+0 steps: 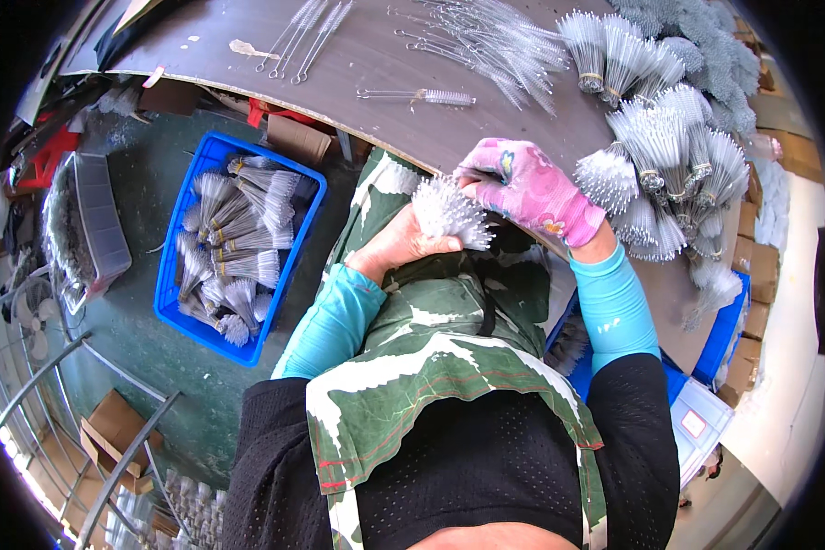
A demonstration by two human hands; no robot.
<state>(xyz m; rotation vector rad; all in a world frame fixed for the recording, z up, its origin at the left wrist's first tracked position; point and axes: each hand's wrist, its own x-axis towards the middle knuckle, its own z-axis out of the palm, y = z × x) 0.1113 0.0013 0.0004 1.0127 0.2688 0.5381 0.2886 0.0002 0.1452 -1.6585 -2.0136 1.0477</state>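
Your bare left hand (401, 244) has its grip closed around a bundle of small white-bristled wire brushes (451, 213), holding it just below the near edge of the worktop (367, 64), over your green and white apron (412, 339). Your right hand (527, 188), in a pink patterned glove, presses its fingers against the top of the same bundle, its grip curled on the brush ends.

The worktop is a grey-brown board, bending with the lens. On it to your right lie many tied brush bundles (660, 147), packed close together; farther back, loose single brushes (486, 37) are scattered, with one lone brush (422, 95) nearer you.

On the green floor to your left stands a blue crate (170, 284) filled with more bundles. Cardboard boxes (110, 426) and metal bars lie beyond it.
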